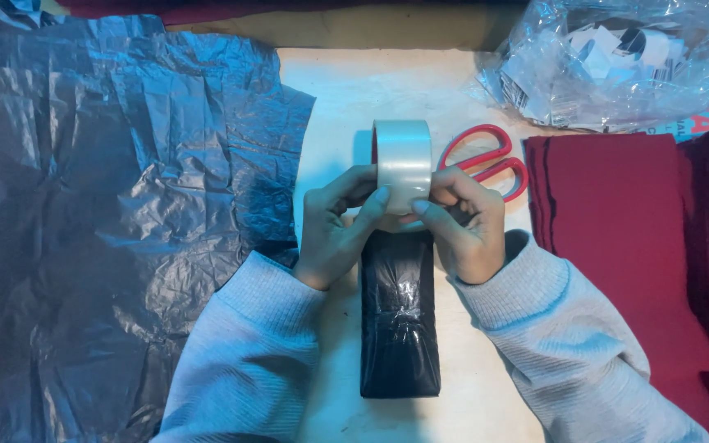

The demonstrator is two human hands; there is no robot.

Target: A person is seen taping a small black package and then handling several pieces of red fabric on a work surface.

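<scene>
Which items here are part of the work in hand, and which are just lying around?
In use: tape roll, held by left hand and right hand; black wrapped parcel.
Lying about: red scissors, crumpled dark plastic sheet, clear bag, red cloth.

**Tape roll held upright over a black parcel**

Left hand (334,234) and right hand (463,230) both gripping a roll of clear tape (402,164), stood on edge, fingertips pressed against its near face. Directly beneath, toward the near edge of the tabletop (346,90), a long parcel wrapped in black plastic (400,320), lying lengthwise between two pale grey sleeves. Just behind the right hand, red-handled scissors (486,164), partly hidden. Along the left side, a wide crumpled sheet of dark plastic (116,213). At the right edge, folded red cloth (617,230). In the far right corner, a clear bag of paper slips (617,66).
</scene>
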